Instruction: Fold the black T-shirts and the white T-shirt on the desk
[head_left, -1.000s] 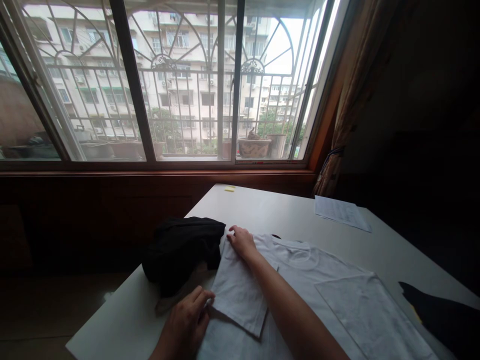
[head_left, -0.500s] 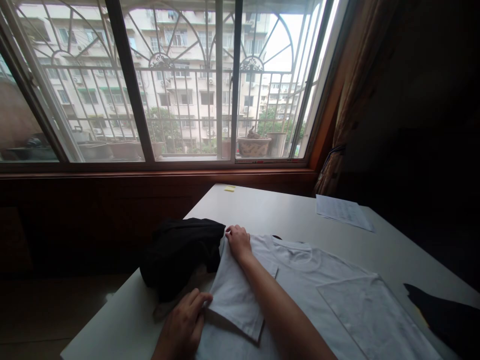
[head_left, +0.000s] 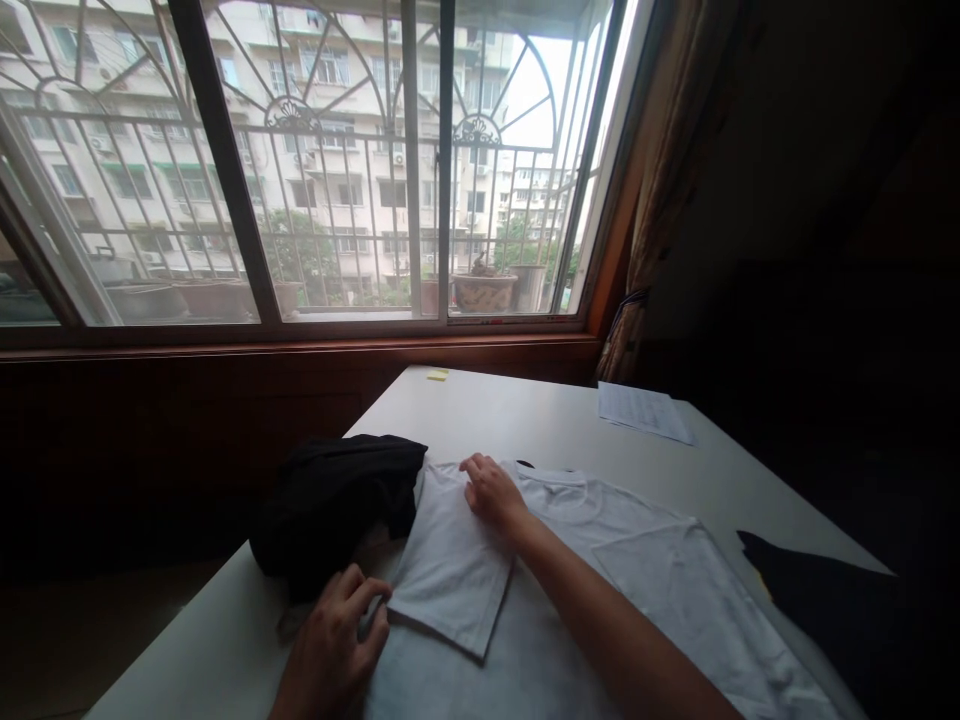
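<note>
A white T-shirt (head_left: 555, 585) lies spread on the white table, its neckline toward the far side. Its left sleeve (head_left: 448, 575) is folded inward over the body. My right hand (head_left: 493, 498) rests on the upper part of that fold, fingers loosely bent and apart, gripping nothing. Close to the fold's lower left corner is my left hand (head_left: 337, 630); its index fingertip meets the cloth edge, and a gap shows between thumb and index finger. Dark bunched clothing (head_left: 337, 505) lies just left of the shirt.
Papers (head_left: 645, 412) lie at the table's far right, and a yellow sticky note (head_left: 438, 375) is near its far edge. A dark cloth (head_left: 810, 600) is on the right side. Beyond the table (head_left: 517, 410) stands a barred window (head_left: 352, 200) with a tied curtain (head_left: 637, 230).
My right hand has shifted from the shirt's upper left corner inward to the right, letting that corner go. My left thumb and index finger have parted at the fold's edge. The view has turned slightly right.
</note>
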